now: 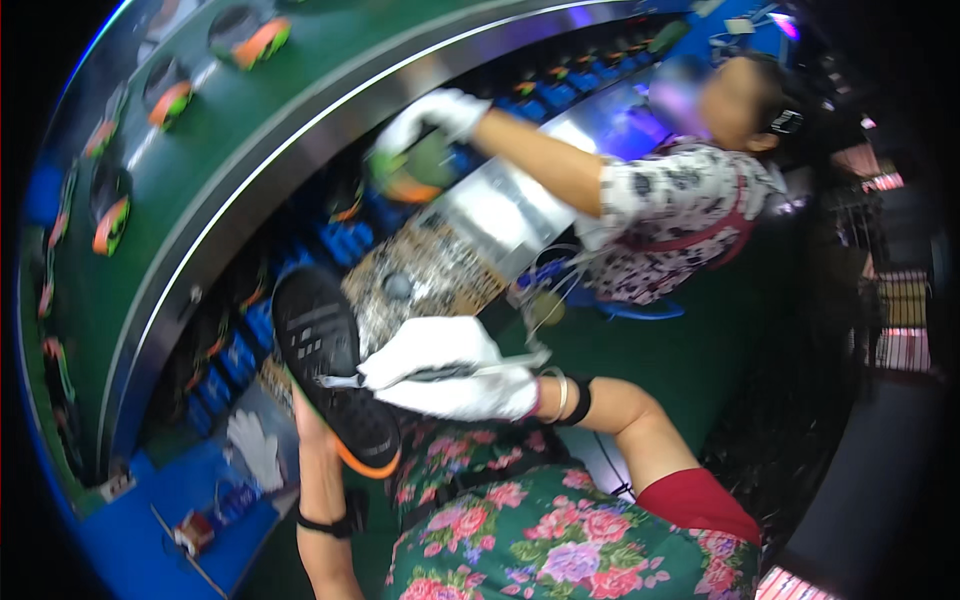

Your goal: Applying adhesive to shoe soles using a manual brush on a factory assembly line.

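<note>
A black shoe sole (325, 345) with an orange rim at its lower end is held up in front of me, its patterned underside showing. My left hand (312, 418) supports it from behind, and the fingers are hidden by the sole. In a white glove, my right hand (450, 368) is closed around a slim brush (342, 381). The pale tip of the brush touches or nearly touches the middle of the sole, and its handle runs back through the fingers.
A stained work board (455, 285) lies beyond my hands. A curved green conveyor (190, 180) carries orange-trimmed shoes. Blue racks (345, 240) with shoe parts line its inner side. A co-worker (690, 190) reaches across with a gloved hand. A white glove (255, 450) lies at lower left.
</note>
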`<state>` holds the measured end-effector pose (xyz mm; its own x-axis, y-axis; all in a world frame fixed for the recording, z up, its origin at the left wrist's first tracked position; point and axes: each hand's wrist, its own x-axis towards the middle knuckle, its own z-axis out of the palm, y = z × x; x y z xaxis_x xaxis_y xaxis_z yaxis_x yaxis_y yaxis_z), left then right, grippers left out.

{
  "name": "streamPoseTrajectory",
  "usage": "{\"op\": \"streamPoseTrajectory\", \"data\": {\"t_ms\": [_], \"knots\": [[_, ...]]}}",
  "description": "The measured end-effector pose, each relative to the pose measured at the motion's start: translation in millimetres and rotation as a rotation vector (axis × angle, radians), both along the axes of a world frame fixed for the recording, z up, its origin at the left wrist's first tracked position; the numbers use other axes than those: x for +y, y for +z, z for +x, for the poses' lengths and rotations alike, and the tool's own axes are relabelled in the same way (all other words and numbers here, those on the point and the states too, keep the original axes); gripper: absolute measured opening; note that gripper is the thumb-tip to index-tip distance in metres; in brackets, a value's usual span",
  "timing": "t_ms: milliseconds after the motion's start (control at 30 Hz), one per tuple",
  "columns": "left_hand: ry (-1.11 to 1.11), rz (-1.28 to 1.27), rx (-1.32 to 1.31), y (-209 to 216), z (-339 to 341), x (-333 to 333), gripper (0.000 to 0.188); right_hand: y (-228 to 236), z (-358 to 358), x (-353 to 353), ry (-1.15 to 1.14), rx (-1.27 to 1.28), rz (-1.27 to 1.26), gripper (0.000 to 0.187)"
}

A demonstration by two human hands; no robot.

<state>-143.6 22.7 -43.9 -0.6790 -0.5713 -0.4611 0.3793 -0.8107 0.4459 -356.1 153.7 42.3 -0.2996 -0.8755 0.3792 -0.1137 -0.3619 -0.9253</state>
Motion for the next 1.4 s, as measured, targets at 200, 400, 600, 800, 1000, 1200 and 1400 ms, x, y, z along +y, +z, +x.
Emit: {"op": "streamPoseTrajectory", "data": {"t_ms": [200,400,600,800,1000,1200,1400], "knots": [[-0.038,-0.109,0.192,-0.5,1.1,28.2,0.068,13.0,2.4,1.9,-0.024,0.286,-0.131,0.014],[-0.080,-0.186,-0.088,-6.7,32.3,36.4,0.055,16.4,3.9,11.5,-0.062,0.249,-0.175,0.010],[0.008,0.505,0.734,14.2,32.2,38.9,0.074,20.4,13.3,14.0,-0.135,0.412,-0.157,0.025],[0.106,0.086,0.437,38.4,-2.3,52.3,0.092,20.5,20.3,-6.0,-0.123,0.472,-0.186,0.031],[0.149,0.236,0.516,27.2,1.2,60.1,0.086,23.1,22.9,-29.6,-0.100,0.513,-0.214,0.033],[0.099,0.131,0.393,14.9,6.9,61.8,0.076,27.6,35.4,-32.3,0.020,0.666,-0.212,0.038],[0.124,0.094,0.553,16.1,3.1,55.1,0.083,29.0,30.5,-35.5,-0.053,0.392,-0.182,0.033]]}}
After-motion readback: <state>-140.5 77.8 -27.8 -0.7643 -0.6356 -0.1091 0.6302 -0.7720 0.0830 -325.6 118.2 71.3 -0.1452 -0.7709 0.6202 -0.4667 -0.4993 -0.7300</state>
